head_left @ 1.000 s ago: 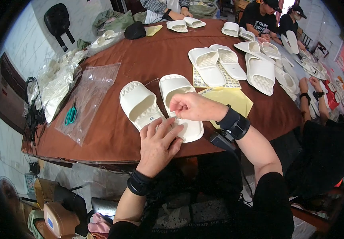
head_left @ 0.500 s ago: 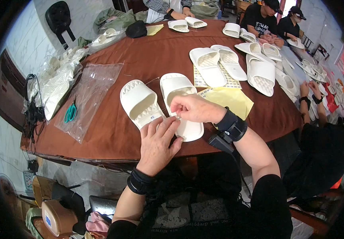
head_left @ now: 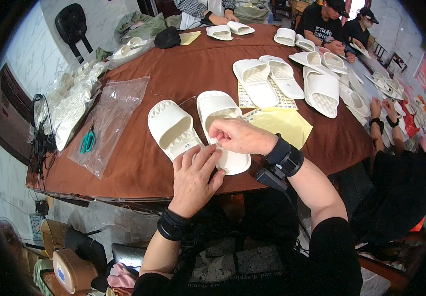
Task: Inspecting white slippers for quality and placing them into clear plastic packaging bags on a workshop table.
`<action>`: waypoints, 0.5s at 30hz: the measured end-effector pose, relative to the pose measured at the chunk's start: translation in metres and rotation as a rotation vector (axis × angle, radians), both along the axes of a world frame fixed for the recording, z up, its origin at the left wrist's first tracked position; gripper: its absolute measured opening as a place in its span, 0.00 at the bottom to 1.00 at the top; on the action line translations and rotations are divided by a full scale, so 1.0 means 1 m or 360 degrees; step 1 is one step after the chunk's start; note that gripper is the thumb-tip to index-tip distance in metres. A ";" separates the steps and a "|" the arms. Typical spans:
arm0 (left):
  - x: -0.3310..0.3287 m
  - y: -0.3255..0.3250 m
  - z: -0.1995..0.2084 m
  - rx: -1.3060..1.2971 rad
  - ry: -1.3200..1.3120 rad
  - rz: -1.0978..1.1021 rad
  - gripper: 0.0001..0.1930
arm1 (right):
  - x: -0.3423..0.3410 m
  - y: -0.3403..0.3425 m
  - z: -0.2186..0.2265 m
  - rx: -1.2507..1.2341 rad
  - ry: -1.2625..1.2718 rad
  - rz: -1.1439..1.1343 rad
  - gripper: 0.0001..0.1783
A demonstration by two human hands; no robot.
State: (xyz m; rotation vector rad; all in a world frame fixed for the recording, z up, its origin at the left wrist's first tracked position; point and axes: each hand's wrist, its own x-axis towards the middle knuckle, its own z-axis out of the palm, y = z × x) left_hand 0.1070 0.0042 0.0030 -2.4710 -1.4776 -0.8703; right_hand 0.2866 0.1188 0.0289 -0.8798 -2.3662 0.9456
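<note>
Item: two white slippers, side by side at ctr of frame, heel ends toward me. Left slipper (head_left: pixel 167 121) has a small dark mark on its footbed; right slipper (head_left: pixel 215 102) sits just beside it. A thin strand spans the gap nr. their toe ends.

My left hand (head_left: pixel 194 178): fingers spread and half bent, clasping nothing that I see; tips rest at the slippers' heel ends, partly covering the left one. My right hand (head_left: pixel 240 135) is over the right slipper, fingers curled in, thumb and index tips close tog.; can't tell if anything is pinched betw. them. Black wristband on ea. arm.

Surroundings: brown tablecloth (head_left: pixel 134 170) under all. Ctr left: clear plastic bag (head_left: pixel 124 98) lying flat, w/ teal-handled scissors (head_left: pixel 88 142) on it. Right of ctr: yellow sheet (head_left: pixel 284 129), nr. my right wrist; above it, another white pair (head_left: pixel 255 84), partly on a printed sheet. Upper left: bagged slippers (head_left: pixel 72 106) along table edge; black cap (head_left: pixel 167 37) nr. top. Co-workers at top, upper right and right edge, more white slippers nr. them.
</note>
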 end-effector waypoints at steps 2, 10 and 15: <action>0.000 0.000 0.000 0.0005 0.0011 0.0002 0.23 | 0.000 0.000 -0.001 0.0012 0.0017 -0.0003 0.11; -0.002 0.001 -0.001 0.0042 0.0065 -0.0050 0.22 | -0.002 0.003 -0.007 0.0077 0.0081 -0.0060 0.10; -0.003 0.001 -0.001 0.0035 0.0071 -0.0059 0.22 | -0.003 0.005 -0.011 0.0145 0.0097 -0.0102 0.10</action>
